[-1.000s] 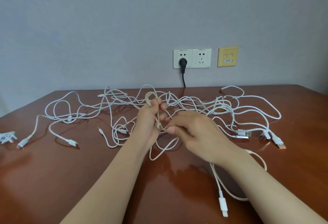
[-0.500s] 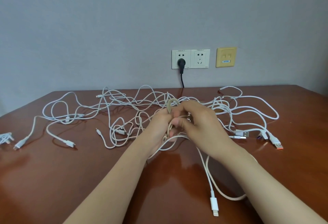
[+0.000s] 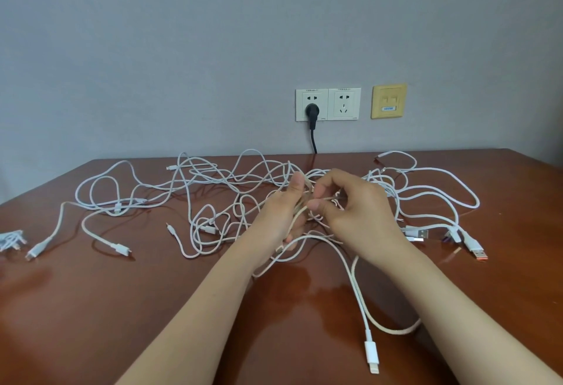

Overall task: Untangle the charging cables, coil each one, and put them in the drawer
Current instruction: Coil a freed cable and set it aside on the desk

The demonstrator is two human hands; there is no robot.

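Several white charging cables (image 3: 213, 180) lie tangled across the back half of the brown wooden table (image 3: 91, 308). My left hand (image 3: 278, 214) grips a small coil of a cream-coloured cable (image 3: 300, 212) above the tangle. My right hand (image 3: 350, 204) pinches a strand of that same cable just to the right of the coil. The cable's loose end runs toward me and ends in a white plug (image 3: 372, 355). No drawer is in view.
A small bundled white cable (image 3: 10, 239) sits at the table's left edge. USB plugs (image 3: 422, 234), one with an orange tip (image 3: 479, 254), lie at the right. On the wall are white sockets (image 3: 327, 104) with a black plug (image 3: 311, 111) and a yellow plate (image 3: 389, 100).
Both hands moved right and farther from me with the cream cable. The right hand went from below the coil to beside it, and the loose plug end slid nearer the hands.
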